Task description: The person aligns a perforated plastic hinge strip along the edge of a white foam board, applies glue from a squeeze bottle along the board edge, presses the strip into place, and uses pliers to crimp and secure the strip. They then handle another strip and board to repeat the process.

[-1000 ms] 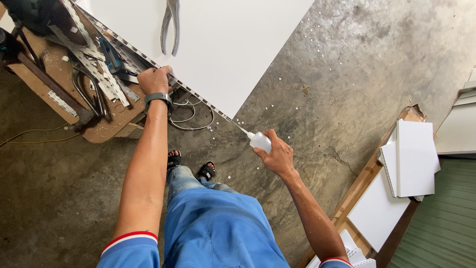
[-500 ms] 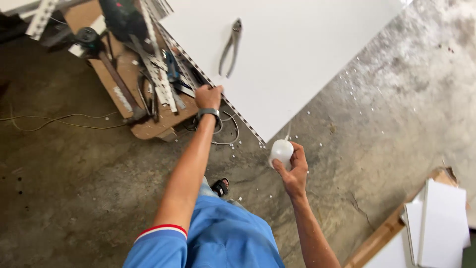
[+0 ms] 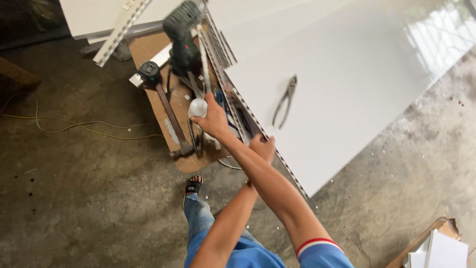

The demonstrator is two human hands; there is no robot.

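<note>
1 view only, head camera looking down. Right hand [image 3: 214, 120] reaches across the body, over the left forearm, fingers wrapped around a small white bottle [image 3: 198, 107]. Bottle sits at the fingertip end of the fist, poking out past the thumb, above a brown board [image 3: 148, 49] crowded with tools. Looks like light plastic, smooth, likely squeezable and a bit slippery; best held round the body, as now, not by the tip. Nozzle not visible from here.

Left hand [image 3: 262, 147] rests on the near edge of a large white panel [image 3: 347, 74], by the metal strip [image 3: 258, 134] along that edge. Fingers curl over the edge; cannot tell if they pinch it or only press. Panel reads stiff, broad and glossy.

Pliers [image 3: 284, 101] lie on the panel, well apart from both hands. Drill [image 3: 182, 37] lies on the board just beyond the bottle. Yellow cord [image 3: 74, 128] trails over the concrete floor [image 3: 74, 198].
</note>
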